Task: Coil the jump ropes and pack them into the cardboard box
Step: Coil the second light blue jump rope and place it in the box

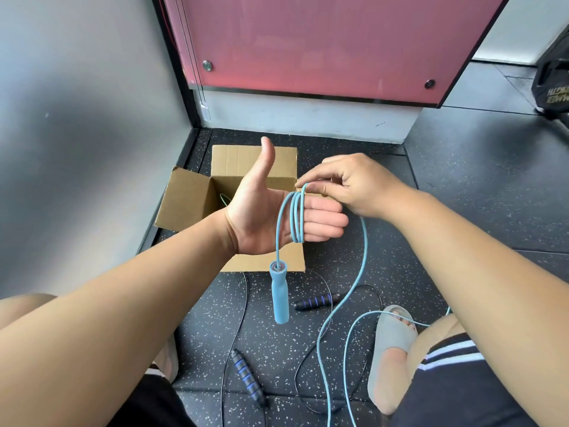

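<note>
My left hand [271,217] is held flat, palm towards me, thumb up, above the open cardboard box [191,198]. A light blue jump rope [297,217] is looped several times round its straight fingers, and one blue handle [279,295] dangles below the palm. My right hand [354,186] pinches the rope at the top of the loops. The rest of the blue rope trails down to the floor on the right. A black jump rope with blue-striped handles [246,377] lies on the floor. A bit of green cord [224,198] shows inside the box.
The box stands on speckled black floor in a corner, a grey wall on the left and a pink panel [308,41] behind. My knees and a grey slipper [389,349] frame the bottom. A black bag [552,81] sits far right.
</note>
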